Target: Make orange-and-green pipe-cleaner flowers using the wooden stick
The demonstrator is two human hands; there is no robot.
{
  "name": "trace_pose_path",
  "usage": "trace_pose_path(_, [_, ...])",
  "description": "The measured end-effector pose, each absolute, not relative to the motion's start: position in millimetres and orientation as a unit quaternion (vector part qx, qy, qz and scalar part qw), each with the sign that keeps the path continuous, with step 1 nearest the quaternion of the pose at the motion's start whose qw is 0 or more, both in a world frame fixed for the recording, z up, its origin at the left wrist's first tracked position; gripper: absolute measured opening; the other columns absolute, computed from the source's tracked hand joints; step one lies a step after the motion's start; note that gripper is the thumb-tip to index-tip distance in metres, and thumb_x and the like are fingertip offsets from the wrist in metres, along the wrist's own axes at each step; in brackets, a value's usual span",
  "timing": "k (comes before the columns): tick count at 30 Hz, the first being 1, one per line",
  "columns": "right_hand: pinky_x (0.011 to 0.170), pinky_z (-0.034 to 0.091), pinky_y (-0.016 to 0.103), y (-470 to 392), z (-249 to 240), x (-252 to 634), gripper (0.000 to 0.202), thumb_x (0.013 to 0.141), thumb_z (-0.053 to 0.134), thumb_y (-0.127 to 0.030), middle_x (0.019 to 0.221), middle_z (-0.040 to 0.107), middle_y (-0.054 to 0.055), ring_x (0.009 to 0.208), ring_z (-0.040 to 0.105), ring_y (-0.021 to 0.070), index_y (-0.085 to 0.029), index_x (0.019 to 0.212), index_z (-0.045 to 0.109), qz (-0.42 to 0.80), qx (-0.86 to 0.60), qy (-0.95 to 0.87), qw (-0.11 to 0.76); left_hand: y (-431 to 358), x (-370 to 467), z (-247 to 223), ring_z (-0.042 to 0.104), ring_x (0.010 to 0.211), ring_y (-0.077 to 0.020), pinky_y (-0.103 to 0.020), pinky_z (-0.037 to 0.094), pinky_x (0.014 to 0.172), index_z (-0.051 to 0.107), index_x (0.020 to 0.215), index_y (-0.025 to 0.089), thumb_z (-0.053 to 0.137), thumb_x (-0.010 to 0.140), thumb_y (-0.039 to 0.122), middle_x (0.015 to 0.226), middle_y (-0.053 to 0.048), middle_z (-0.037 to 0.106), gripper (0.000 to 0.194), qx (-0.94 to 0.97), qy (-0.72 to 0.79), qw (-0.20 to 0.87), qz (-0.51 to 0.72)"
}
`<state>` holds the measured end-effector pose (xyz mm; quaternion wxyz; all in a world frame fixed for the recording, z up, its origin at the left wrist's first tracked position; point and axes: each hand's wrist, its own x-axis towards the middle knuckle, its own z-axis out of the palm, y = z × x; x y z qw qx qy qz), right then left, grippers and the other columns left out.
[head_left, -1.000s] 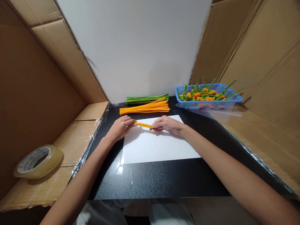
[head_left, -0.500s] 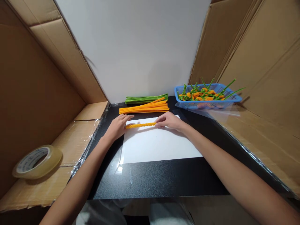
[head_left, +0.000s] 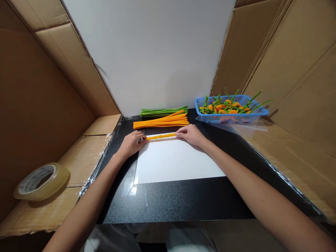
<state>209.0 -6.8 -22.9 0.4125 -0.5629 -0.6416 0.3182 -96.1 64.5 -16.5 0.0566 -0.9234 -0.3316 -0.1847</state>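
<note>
One stemless coil [head_left: 160, 136] spanned your pinching left hand [head_left: 133, 142] and right hand [head_left: 191, 135]; pieces [head_left: 228, 102] in the basket [head_left: 232, 116] looked finished, while orange rods [head_left: 161, 121] and green rods [head_left: 160, 112] lay unused.

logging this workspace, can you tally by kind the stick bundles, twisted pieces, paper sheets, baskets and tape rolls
Stick bundles: 2, the orange bundle and green bundle
Twisted orange piece: 1
White paper sheet: 1
Blue basket: 1
Tape roll: 1
Total: 6
</note>
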Motion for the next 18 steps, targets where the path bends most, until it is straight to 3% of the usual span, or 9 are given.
trace_pose_path(4, [0.065,0.050,0.029,-7.0,-20.9,210.6,0.016,0.076,0.071,-0.028,0.074,0.076,0.007,0.068,0.067,0.0200,-0.015,0.079,0.080,0.298,-0.566,-0.672,0.374,63.4,-96.0,-16.3,0.063,0.087,-0.0218,-0.031,0.049,0.073,0.068,0.086,0.019,0.053,0.095,0.024,0.088,-0.006,0.070,0.018,-0.930,-0.314,0.080,-0.172])
trace_pose_path(10, [0.080,0.048,0.034,-10.9,-19.4,206.4,0.015,0.085,0.066,-0.019,0.093,0.077,0.011,0.084,0.069,0.0239,-0.016,0.092,0.079,0.120,-0.527,-0.787,0.298,57.9,-93.3,-9.1,0.060,0.083,-0.0216,-0.033,0.049,0.074,0.067,0.080,0.018,0.049,0.096,0.021,0.084,-0.008,0.069,0.025,-0.942,-0.269,0.134,-0.148])
trace_pose_path(18, [0.075,0.044,0.033,-16.3,-19.5,199.9,0.020,0.093,0.057,-0.016,0.092,0.075,0.012,0.086,0.065,0.0241,-0.015,0.097,0.077,-0.033,-0.476,-0.850,0.223,58.3,-92.7,-8.1,0.060,0.086,-0.0234,-0.036,0.050,0.075,0.067,0.081,0.017,0.049,0.095,0.018,0.087,-0.009,0.070,0.022,-0.944,-0.273,0.132,-0.131])
